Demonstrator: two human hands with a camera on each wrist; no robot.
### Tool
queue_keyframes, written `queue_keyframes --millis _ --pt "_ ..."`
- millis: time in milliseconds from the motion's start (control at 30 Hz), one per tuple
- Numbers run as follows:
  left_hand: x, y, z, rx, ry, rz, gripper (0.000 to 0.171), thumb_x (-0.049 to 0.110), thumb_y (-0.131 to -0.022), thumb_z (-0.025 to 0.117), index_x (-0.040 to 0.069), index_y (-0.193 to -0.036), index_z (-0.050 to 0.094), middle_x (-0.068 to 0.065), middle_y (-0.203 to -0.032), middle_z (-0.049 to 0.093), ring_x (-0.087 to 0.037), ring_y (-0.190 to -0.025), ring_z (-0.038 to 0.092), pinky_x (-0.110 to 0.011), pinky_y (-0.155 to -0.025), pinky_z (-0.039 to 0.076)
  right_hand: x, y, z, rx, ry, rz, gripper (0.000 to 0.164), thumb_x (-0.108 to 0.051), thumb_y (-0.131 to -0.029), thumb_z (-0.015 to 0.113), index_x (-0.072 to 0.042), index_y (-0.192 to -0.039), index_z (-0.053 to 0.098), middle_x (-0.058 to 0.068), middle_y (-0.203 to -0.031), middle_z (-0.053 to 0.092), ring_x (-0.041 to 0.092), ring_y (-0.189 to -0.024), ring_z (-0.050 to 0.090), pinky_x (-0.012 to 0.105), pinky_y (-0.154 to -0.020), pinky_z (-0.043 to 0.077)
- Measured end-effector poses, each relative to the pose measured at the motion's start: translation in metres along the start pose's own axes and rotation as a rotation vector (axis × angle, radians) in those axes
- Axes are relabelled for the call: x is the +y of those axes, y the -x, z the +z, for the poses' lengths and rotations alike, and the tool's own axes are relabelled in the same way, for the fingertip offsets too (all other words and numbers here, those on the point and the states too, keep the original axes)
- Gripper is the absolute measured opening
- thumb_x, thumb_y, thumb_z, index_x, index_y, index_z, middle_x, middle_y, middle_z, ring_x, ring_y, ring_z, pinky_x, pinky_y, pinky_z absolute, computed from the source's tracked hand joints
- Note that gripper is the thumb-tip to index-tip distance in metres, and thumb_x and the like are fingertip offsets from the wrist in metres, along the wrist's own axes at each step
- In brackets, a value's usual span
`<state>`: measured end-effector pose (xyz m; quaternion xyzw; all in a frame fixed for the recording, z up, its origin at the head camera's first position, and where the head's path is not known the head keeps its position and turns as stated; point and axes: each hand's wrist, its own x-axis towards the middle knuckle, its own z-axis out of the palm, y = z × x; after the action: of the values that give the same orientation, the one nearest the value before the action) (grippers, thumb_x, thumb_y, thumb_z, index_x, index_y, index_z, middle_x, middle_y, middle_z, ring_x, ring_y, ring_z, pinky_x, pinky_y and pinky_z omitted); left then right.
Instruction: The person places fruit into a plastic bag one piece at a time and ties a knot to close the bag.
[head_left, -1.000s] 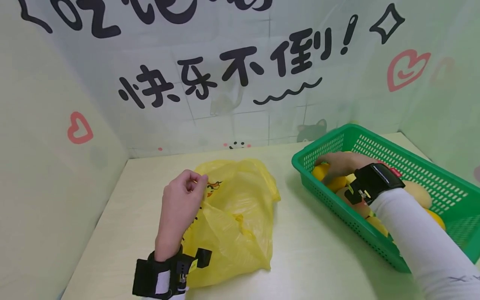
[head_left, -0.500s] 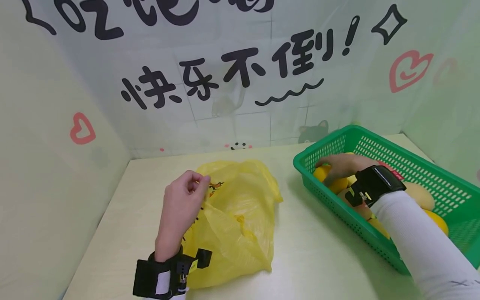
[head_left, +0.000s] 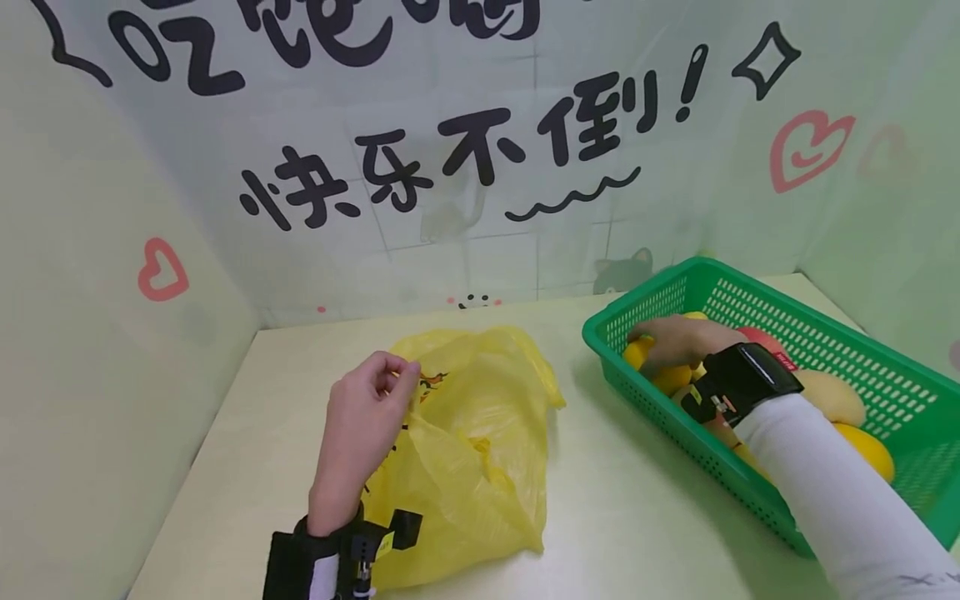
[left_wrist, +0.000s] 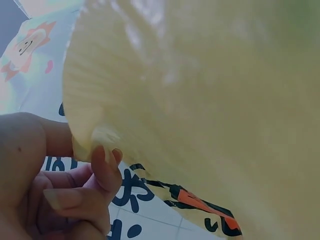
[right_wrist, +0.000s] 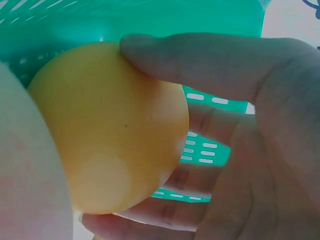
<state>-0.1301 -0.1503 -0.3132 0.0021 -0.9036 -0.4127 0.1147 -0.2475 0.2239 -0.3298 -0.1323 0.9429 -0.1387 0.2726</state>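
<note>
My left hand [head_left: 363,425] pinches the edge of a yellow plastic bag [head_left: 487,500] between thumb and fingertips. The bag lies crumpled on the table, and its raised edge fills much of the left wrist view, with the pinching fingers [left_wrist: 102,172] at its left side. Inside the green basket [head_left: 697,450] on the right, my right hand [head_left: 682,340] grips a round orange-yellow fruit [right_wrist: 115,125]. The thumb lies over its top, while the other fingers curve round its far side and underneath. In the head view the hand covers part of this fruit.
Other fruit shares the basket: a pale oval one [head_left: 832,396], a yellow one [head_left: 866,450] and a red item [head_left: 765,340] with a label. Pale table surface [head_left: 600,500] lies between bag and basket. A printed backdrop [head_left: 465,167] stands close behind.
The head view has tilted slightly up. Both hands stay where they were, the left at the bag's edge and the right on the fruit in the basket.
</note>
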Motion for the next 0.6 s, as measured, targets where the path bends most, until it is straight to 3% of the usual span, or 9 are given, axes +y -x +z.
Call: queue_keyframes --millis 200,600 --pt "-0.002 0.0 0.001 -0.001 -0.004 0.008 0.018 0.026 -0.098 0.06 0.009 -0.097 0.067 -0.007 -0.073 0.06 -0.019 -0.054 0.045 -0.026 -0.052 0.038 0.002 0.003 -0.005 0.042 -0.007 -0.01 0.068 -0.027 -0.083 0.068 -0.004 -0.143 0.046 0.03 -0.137 0.047 0.034 -0.096 0.056 0.038 -0.069 0.053" --pt "-0.003 -0.001 0.001 0.002 -0.011 0.012 0.019 0.025 -0.098 0.059 0.008 -0.097 0.068 -0.007 -0.072 0.059 -0.019 -0.054 0.045 -0.025 -0.053 0.038 -0.012 0.024 -0.028 0.231 -0.013 -0.068 0.063 -0.029 -0.082 0.069 -0.01 -0.139 0.05 0.02 -0.122 0.056 0.031 -0.095 0.052 0.039 -0.075 0.047"
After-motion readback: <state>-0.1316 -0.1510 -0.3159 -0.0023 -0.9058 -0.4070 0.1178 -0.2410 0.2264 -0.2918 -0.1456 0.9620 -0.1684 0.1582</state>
